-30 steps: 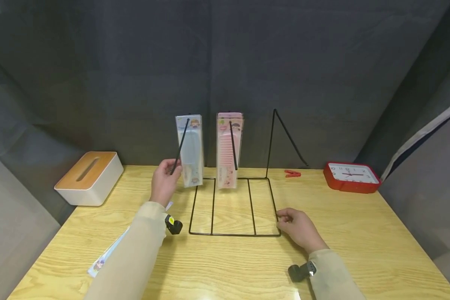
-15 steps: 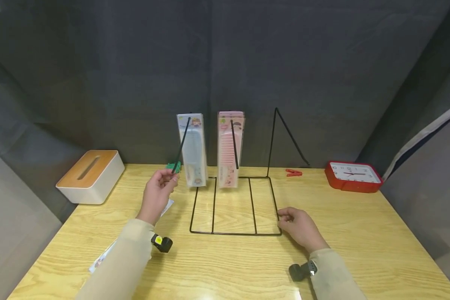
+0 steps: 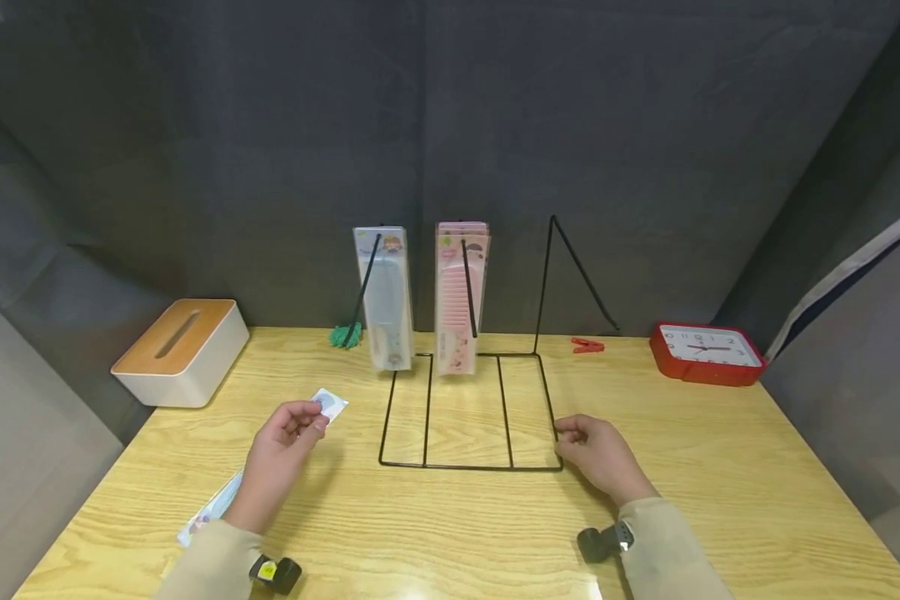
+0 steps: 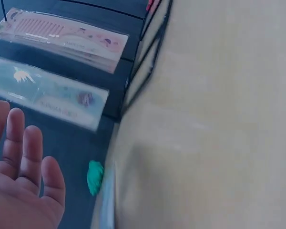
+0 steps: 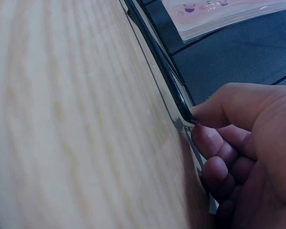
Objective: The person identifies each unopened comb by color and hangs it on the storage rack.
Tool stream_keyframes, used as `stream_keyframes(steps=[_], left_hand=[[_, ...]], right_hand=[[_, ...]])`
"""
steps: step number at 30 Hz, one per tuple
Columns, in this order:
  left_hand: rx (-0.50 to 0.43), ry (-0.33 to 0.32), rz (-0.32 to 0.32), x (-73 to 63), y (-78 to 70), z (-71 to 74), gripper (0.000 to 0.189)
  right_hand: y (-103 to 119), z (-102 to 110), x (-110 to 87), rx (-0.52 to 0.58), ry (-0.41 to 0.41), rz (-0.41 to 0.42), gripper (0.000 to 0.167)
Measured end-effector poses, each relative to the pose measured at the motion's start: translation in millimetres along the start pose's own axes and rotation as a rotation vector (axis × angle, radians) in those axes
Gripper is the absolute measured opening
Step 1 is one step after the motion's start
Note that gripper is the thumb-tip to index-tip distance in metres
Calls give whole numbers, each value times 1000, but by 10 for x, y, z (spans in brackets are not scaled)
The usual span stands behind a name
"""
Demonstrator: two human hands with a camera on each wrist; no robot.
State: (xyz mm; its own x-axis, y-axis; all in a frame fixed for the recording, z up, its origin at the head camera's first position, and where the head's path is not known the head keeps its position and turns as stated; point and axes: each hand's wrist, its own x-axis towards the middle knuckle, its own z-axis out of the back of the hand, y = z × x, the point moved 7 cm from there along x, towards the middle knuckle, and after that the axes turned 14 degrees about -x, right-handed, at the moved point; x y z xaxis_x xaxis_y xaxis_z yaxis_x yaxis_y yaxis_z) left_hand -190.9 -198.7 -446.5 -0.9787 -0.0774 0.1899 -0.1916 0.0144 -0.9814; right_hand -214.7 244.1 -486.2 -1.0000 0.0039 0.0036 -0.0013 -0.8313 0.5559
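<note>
A black wire display rack [image 3: 468, 469] stands mid-table with three upright hooks. Packaged blue combs [image 3: 387, 308] hang on its left hook and packaged pink combs [image 3: 459, 312] on the middle one; its right hook [image 3: 581, 271] carries nothing. My right hand [image 3: 600, 454] pinches the right side bar of the base near the front corner, between thumb and curled fingers [image 5: 207, 141]. My left hand [image 3: 277, 454], its fingers loosely bent and holding nothing, hovers over another packaged blue comb [image 3: 213, 508] lying on the table; the hand hides that package's middle.
A white tissue box with a wooden lid [image 3: 178, 350] stands back left. Behind the left hook lies a green bundle [image 3: 347, 336]. Back right are a red clothespin [image 3: 587, 345] and a red clock [image 3: 708, 353]. A dark curtain [image 3: 450, 125] closes off the table's rear.
My left hand has left the tip of the left hook and moved down and toward me, over the lying package. The green bundle has come into sight. My right hand keeps its grip.
</note>
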Motion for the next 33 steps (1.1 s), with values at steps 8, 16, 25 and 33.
stream_keyframes(steps=[8, 16, 25, 33], left_hand=[[38, -25, -3, -311, 100, 307, 27], [55, -78, -22, -551, 65, 566, 27], [204, -167, -24, -795, 85, 996, 30], [442, -56, 175, -874, 264, 1243, 80]], right_hand=[[0, 7, -1, -17, 1, 15, 33], [4, -4, -20, -10, 7, 8, 33], [13, -6, -14, -12, 1, 20, 33], [1, -12, 9, -20, 3, 44, 34]])
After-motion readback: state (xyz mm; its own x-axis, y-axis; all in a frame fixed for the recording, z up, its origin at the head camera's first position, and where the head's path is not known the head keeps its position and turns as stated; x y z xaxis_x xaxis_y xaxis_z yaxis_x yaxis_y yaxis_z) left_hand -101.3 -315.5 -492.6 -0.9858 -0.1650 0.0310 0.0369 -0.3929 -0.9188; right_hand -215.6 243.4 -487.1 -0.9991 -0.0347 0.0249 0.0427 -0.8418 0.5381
